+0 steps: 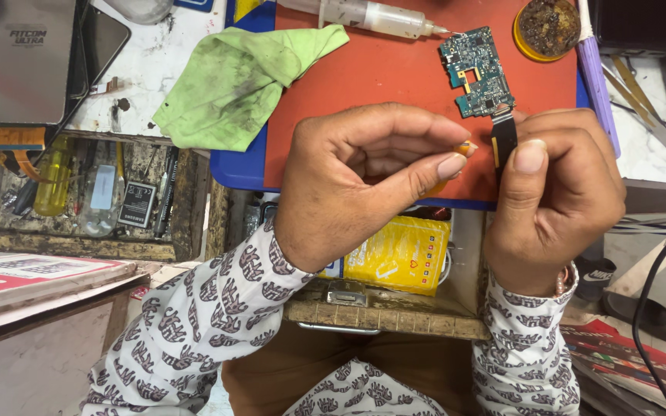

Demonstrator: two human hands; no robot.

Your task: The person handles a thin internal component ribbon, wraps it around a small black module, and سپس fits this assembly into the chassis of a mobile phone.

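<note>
Two hands meet at the near edge of one red mat (395,77). The left hand (356,185) pinches a small orange piece (468,148) between thumb and forefinger. The right hand (556,192) grips a black flex strip (504,142), its long axis running away from the person, joined to one green circuit board (475,71) just beyond; the right hand is nearer it. Farther off lie one syringe (371,15) and one green cloth (240,77)

mat (395,69) on bench | cloth (233,77) on mat's left edge | circuit board (475,71) on mat, right | syringe (368,15) behind board | tin (547,28) right of board | hands (364,185) (553,196) in front of board
</note>
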